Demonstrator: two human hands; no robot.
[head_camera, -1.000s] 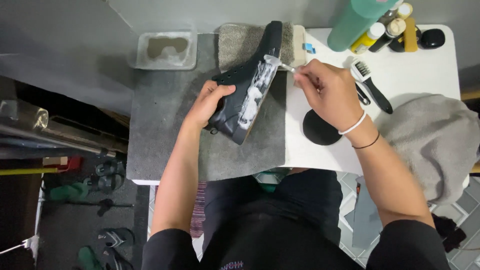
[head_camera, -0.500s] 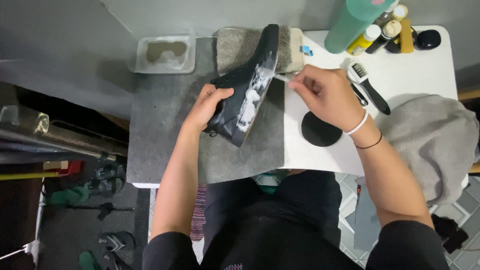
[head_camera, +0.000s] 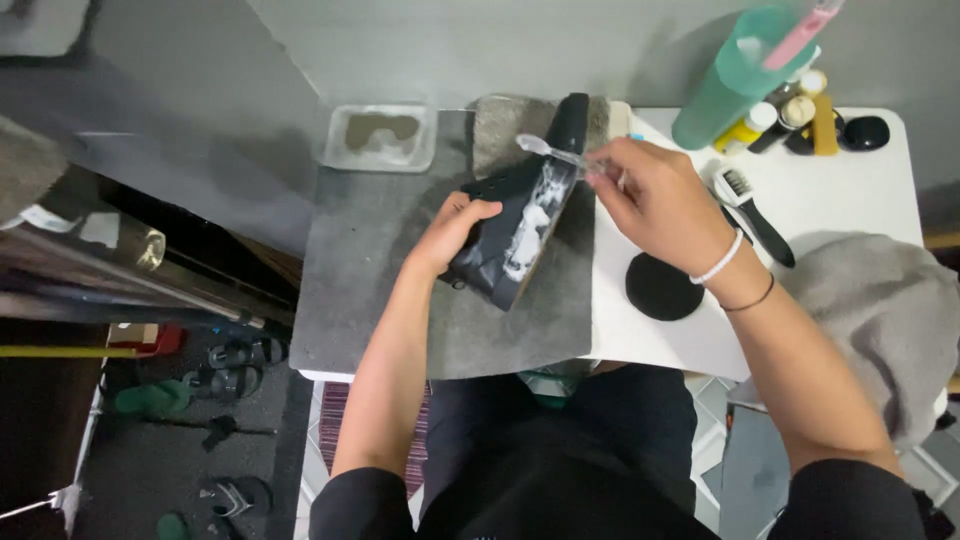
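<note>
The left hand (head_camera: 452, 232) is closed around a black shoe (head_camera: 520, 225), with the fingers wrapped over its side and the thumb on the upper edge, so the shoe is tilted with its sole turned up toward the camera. White foam covers a part of this sole. The shoe stands over a grey mat (head_camera: 380, 270), and its toe end points away from the person, toward a grey towel (head_camera: 500, 125) at the far edge of the mat.

The right hand (head_camera: 655, 200) pinches the handle of a small clear brush (head_camera: 555, 152) between the thumb and the first fingers – the other fingers are curled loosely beside them. The head of the brush reaches to the left, across the upper part of the shoe, just at the toe end; I cannot tell if the bristles really touch the sole. So the shoe lies between the two hands, held by the left one and just below the brush of the right one.

On the white table (head_camera: 850, 200) to the right there are a black round lid (head_camera: 663, 287), a black brush with white bristles (head_camera: 750, 210), a tall green bottle (head_camera: 735, 85) and some small bottles (partly hidden behind it). A grey cloth (head_camera: 880, 320) lies at the right edge, and a clear tray (head_camera: 380, 137) with dirty water stands at the far left corner of the mat
</note>
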